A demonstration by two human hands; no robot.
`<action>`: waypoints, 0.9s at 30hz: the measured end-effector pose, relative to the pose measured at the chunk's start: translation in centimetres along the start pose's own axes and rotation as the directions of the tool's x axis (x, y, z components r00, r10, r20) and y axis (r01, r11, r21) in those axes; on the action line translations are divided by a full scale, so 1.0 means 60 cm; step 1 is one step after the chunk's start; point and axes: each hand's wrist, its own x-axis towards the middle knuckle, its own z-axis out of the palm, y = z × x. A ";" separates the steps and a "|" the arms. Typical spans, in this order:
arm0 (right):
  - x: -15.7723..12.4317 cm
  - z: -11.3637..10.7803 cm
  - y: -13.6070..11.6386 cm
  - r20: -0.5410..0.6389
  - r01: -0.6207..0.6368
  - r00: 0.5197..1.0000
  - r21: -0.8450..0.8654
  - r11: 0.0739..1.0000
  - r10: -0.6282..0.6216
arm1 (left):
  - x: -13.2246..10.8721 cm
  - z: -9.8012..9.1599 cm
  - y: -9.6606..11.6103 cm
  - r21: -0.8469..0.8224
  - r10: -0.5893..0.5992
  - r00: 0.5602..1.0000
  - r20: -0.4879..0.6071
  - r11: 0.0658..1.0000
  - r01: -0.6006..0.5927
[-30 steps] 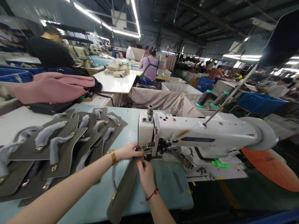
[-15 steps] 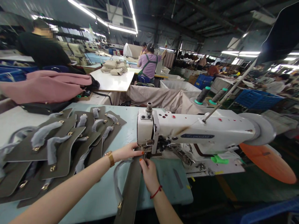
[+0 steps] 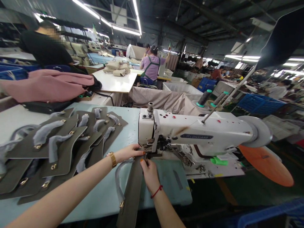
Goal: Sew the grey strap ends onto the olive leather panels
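Note:
A long olive-grey panel (image 3: 133, 190) with a grey strap and a gold ring lies on the pale blue table (image 3: 99, 199), its far end under the presser foot of a white sewing machine (image 3: 190, 133). My left hand (image 3: 128, 152), with a gold watch on the wrist, rests fingers flat on the panel's left edge beside the needle. My right hand (image 3: 148, 172), a red cord round its wrist, pinches the panel just in front of the foot.
Several more olive panels with grey straps (image 3: 59, 148) are spread over the table's left half. Pink fabric (image 3: 47, 87) lies beyond them. Thread cones (image 3: 204, 98) stand behind the machine. An orange disc (image 3: 266, 164) juts out at right. Other people work at tables further back.
The panel has swung so its near end points more toward me and hangs over the table's front edge. Both hands stayed by the needle.

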 end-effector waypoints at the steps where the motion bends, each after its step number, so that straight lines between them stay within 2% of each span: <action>1: 0.001 -0.001 -0.001 -0.001 -0.001 1.000 -0.003 1.000 0.001 | -0.001 0.001 0.000 0.012 -0.009 1.000 -0.016 1.000 0.009; 5: 0.004 -0.007 -0.005 0.004 -0.018 1.000 -0.011 1.000 0.018 | -0.004 0.006 -0.003 0.073 -0.032 0.995 -0.095 0.997 0.039; 13: 0.010 -0.031 -0.002 0.103 -0.069 0.993 0.046 0.997 0.064 | -0.011 0.020 -0.004 0.097 0.015 0.984 -0.177 0.995 0.002; 16: 0.012 -0.036 0.002 0.144 -0.085 0.987 0.089 0.992 0.072 | -0.013 0.020 -0.006 0.089 0.013 0.985 -0.174 0.996 0.002; 21: 0.013 -0.036 0.004 0.124 -0.058 0.991 0.067 0.996 0.049 | -0.008 0.007 -0.023 0.041 0.036 0.994 -0.104 0.999 -0.032; 27: 0.011 -0.035 -0.003 0.128 -0.067 0.990 0.073 0.995 0.058 | -0.007 -0.004 -0.041 -0.026 0.014 0.993 -0.117 1.000 -0.017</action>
